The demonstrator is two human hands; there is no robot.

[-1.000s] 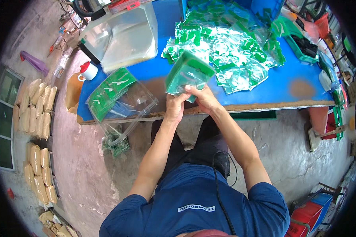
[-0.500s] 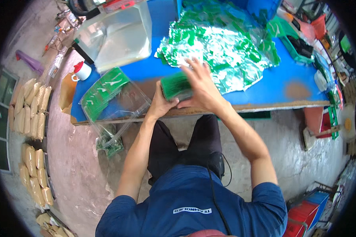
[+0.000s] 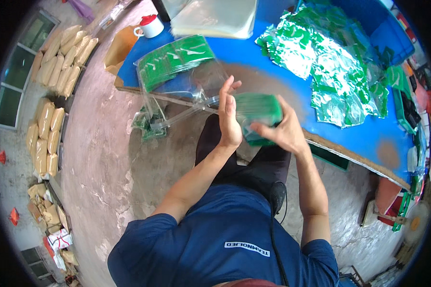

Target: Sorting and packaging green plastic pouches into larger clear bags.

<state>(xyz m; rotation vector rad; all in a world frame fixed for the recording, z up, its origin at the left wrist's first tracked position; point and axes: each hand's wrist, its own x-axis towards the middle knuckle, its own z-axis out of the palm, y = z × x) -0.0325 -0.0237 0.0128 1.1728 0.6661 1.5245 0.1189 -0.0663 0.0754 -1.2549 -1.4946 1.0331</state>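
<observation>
My right hand (image 3: 288, 133) grips a blurred stack of green packets (image 3: 263, 109) by its right side, over the table's front edge. Flat and upright, with fingers stretched out, my left hand (image 3: 231, 122) stands at the stack's left side; I cannot tell whether it touches. To the left, a clear plastic bag (image 3: 208, 76) lies on the blue table, its mouth drooping over the edge. Rows of green packets (image 3: 177, 60) fill its far part. A big loose heap of shiny green and silver packets (image 3: 340, 81) spreads across the table at the right.
A white mug with a red lid (image 3: 150, 27) stands at the table's far left, near a pile of clear plastic sheets (image 3: 215, 19). Blue bins (image 3: 392, 40) stand behind the heap. More green packets (image 3: 147, 125) show below the table edge. Filled tan sacks (image 3: 48, 129) are stacked at left.
The view has swung left. The stack was in my left hand with my right hand's fingers spread; now my right hand grips it and my left hand is flat beside it.
</observation>
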